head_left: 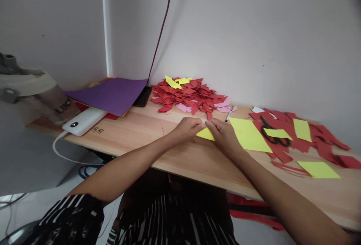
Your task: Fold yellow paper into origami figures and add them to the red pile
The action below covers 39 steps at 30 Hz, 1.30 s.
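A small yellow paper piece (205,134) is pinched between my two hands over the desk. My left hand (188,128) holds its left side with fingers closed. Opposite it, my right hand (222,132) grips the right side, thumb near the left thumb. The paper's far edge is hidden by the fingers. Just right of my right hand lies a larger yellow sheet (251,135). Behind my hands is a pile of folded red paper pieces (186,94) with two yellow ones on top. A pen (229,114) lies beside the pile.
Dark-handled scissors (275,136) rest on red scraps (304,143) at the right, among yellow pieces (318,169). At the left are purple sheets (113,92), a dark phone (143,96), a white power bank (86,121) with a cable, and a bottle (39,94).
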Tool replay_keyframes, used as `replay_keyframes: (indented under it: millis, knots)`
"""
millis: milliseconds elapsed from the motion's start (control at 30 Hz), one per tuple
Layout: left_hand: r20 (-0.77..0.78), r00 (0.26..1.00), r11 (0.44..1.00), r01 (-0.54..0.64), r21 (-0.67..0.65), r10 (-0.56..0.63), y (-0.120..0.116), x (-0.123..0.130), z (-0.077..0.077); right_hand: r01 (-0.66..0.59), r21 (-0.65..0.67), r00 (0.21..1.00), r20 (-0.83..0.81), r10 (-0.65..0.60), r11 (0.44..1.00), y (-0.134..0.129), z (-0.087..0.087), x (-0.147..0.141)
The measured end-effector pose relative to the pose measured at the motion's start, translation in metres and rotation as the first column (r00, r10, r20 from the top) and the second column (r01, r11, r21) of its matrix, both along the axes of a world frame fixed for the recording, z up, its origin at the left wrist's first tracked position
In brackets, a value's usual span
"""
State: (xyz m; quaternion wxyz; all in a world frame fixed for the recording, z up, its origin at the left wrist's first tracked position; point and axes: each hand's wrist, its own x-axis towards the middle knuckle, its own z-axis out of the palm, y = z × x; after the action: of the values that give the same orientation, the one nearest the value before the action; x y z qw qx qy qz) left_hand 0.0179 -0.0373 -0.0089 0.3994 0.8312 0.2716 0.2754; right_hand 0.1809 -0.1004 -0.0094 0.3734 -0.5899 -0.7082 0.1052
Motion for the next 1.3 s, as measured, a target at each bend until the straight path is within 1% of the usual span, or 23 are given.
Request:
replay_keyframes:
  millis: [133, 233, 433, 600, 700, 867, 1000, 1167, 1233, 1300]
  knots:
    - [0.029, 1.0, 0.999, -0.001, -0.047, 0.002, 0.001, 0.0, -0.001, 0.044, 0.003, 0.999, -0.009, -0.044, 0.999, 0.001, 0.0, 0.004]
    - [0.033, 0.999, 0.997, -0.006, -0.079, 0.009, 0.002, -0.001, -0.002, 0.085, -0.012, 0.995, -0.045, -0.086, 0.996, 0.001, 0.001, 0.007]
    - [0.002, 0.999, 0.998, -0.05, -0.042, 0.051, 0.001, -0.002, 0.001, 0.123, -0.036, 0.99, -0.064, -0.125, 0.992, 0.001, 0.004, 0.01]
    - [-0.002, 0.998, 0.996, -0.067, -0.052, 0.067, 0.002, -0.002, 0.0, 0.135, -0.044, 0.989, -0.051, -0.137, 0.99, 0.002, 0.005, 0.012]
    - [0.008, 0.998, 0.996, -0.055, -0.074, 0.056, 0.002, -0.002, -0.002, 0.14, -0.04, 0.989, -0.041, -0.142, 0.989, 0.003, 0.006, 0.013]
    - [0.035, 0.999, 0.989, 0.015, -0.15, -0.009, 0.0, -0.002, 0.0, 0.161, -0.035, 0.986, -0.049, -0.162, 0.986, 0.004, 0.005, 0.015]
    - [0.037, 0.999, 0.981, 0.015, -0.191, -0.008, -0.002, -0.003, 0.003, 0.18, -0.025, 0.981, -0.068, -0.181, 0.983, 0.006, 0.005, 0.02]
    - [0.063, 0.997, 0.985, -0.036, -0.17, 0.047, 0.001, -0.005, 0.002, 0.242, -0.002, 0.964, -0.109, -0.241, 0.97, 0.007, 0.007, 0.028]
    - [0.08, 0.991, 0.979, -0.089, -0.182, 0.105, 0.003, -0.005, 0.001, 0.253, -0.012, 0.96, -0.12, -0.253, 0.967, 0.006, 0.007, 0.029]
    - [0.105, 0.979, 0.973, -0.152, -0.175, 0.172, 0.005, -0.005, 0.001, 0.228, -0.032, 0.966, -0.119, -0.231, 0.973, 0.006, 0.006, 0.027]
